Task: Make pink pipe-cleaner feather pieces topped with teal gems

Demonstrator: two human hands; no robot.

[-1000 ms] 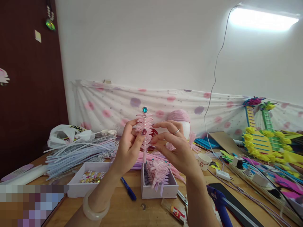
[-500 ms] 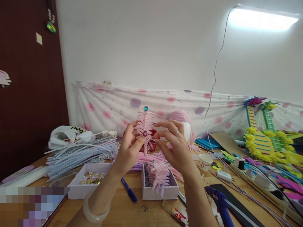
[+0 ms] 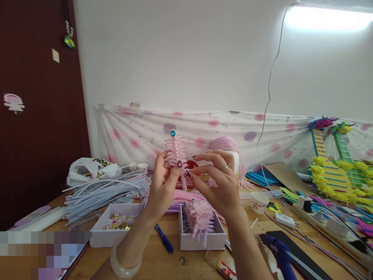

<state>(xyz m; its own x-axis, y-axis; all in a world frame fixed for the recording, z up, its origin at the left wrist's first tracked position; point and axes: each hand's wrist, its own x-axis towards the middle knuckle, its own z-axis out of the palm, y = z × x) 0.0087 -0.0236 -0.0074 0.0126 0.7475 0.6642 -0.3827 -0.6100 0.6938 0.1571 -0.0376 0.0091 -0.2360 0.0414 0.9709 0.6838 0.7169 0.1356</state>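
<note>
My left hand [image 3: 163, 186] holds a pink pipe-cleaner feather [image 3: 176, 149] upright, its thumb pressed against the front of the lower part. Pearl beads run up the feather's middle, and a round blue gem [image 3: 173, 133] tops it. At the feather's lower right, the thumb and a finger of my right hand [image 3: 217, 181] pinch the end of one of its side strands. The other fingers of that hand are partly stretched out. Below the hands, a white box [image 3: 201, 243] holds a pile of similar pink feathers [image 3: 199, 217].
To the left, a white box [image 3: 101, 238] contains gems and beads near bundled pale pipe cleaners [image 3: 101, 198]. A blue marker [image 3: 164, 238], a blue glue gun [image 3: 279, 251], a paper cup [image 3: 258, 202] and a power strip [image 3: 323, 225] lie around. A red basket [image 3: 190, 181] stands behind.
The view has turned slightly left. The feather leans a little more to the left, and my right hand's fingertips have closed on its lower right strand.
</note>
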